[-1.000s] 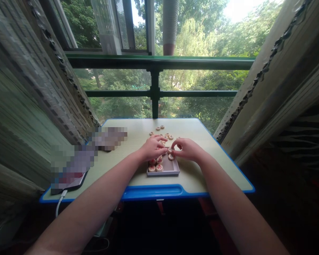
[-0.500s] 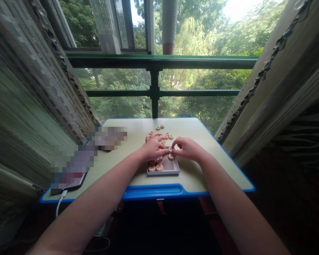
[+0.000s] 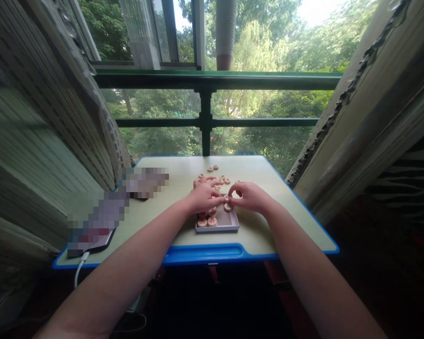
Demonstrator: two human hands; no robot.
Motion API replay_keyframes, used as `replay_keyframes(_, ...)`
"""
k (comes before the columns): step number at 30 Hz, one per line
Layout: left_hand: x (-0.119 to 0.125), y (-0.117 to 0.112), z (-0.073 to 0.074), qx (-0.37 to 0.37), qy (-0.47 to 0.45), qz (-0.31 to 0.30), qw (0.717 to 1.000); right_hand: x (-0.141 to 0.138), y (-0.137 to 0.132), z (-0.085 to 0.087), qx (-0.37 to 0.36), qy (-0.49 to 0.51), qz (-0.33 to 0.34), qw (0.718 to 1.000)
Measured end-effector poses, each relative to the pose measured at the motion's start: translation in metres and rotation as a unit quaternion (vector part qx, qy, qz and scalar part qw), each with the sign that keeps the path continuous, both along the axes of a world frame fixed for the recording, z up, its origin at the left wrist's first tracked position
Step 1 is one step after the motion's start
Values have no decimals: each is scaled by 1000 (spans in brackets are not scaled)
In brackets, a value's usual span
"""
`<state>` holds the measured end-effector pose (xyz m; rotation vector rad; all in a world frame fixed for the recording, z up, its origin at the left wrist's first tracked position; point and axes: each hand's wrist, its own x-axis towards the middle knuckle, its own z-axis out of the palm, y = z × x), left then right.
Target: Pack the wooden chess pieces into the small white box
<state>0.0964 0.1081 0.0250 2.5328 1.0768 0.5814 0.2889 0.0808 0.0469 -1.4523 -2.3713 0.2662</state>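
A shallow white box [image 3: 234, 223] on the table holds xiangqi pieces, round wooden discs with characters on top. Red-marked pieces [image 3: 212, 221] fill its near left part, and a dark-marked piece [image 3: 228, 207] lies on the right side. My right hand [image 3: 249, 195] pinches another dark-marked xiangqi piece [image 3: 226, 197] between thumb and fingertips at the box's right side. Over the box's far left part rests my left hand [image 3: 205, 194], fingers spread, its thumb reaching close to the pinched piece. That hand hides some pieces beneath it.
More loose xiangqi pieces [image 3: 227, 181] lie beyond my hands. The table [image 3: 286, 226] has a blue rim with a pen groove [image 3: 205, 254] in front. A blurred-out device with a white cable [image 3: 80, 268] sits at left. Curtains flank both sides; a green railing [image 3: 212, 81] stands behind.
Both hands stay nearly in place over the box. The left curtain has shifted and its folds hang differently.
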Motion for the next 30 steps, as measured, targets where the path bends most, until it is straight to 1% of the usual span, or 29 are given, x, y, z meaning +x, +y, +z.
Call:
replay_keyframes(6, 0, 0, 2, -1, 15, -4, 1000, 0, 0, 1, -8, -3, -3, 1000)
replay_keyframes(14, 0, 0, 2, 4, -12, 15, 1000, 1, 0, 0, 0, -1, 3, 1000)
replay_keyframes(16, 0, 2, 2, 7, -28, 39, 999, 2, 1, -2, 7, 3, -1, 1000)
replay_keyframes(18, -1, 5, 3, 12, -55, 78, 995, 4, 4, -4, 23, 9, -13, 1000)
replay_keyframes(21, -3, 11, 3, 21, -106, 144, 984, 5, 8, -8, 53, 26, -29, 998)
replay_keyframes(24, -6, 16, 2, 14, -158, 182, 970, 6, 12, -12, 67, 40, -37, 996)
replay_keyframes(27, -10, 21, -2, -21, -214, 195, 957, 5, 14, -15, 62, 39, -43, 996)
replay_keyframes(30, -13, 24, -7, -84, -249, 219, 940, 4, 15, -16, 56, 34, -45, 997)
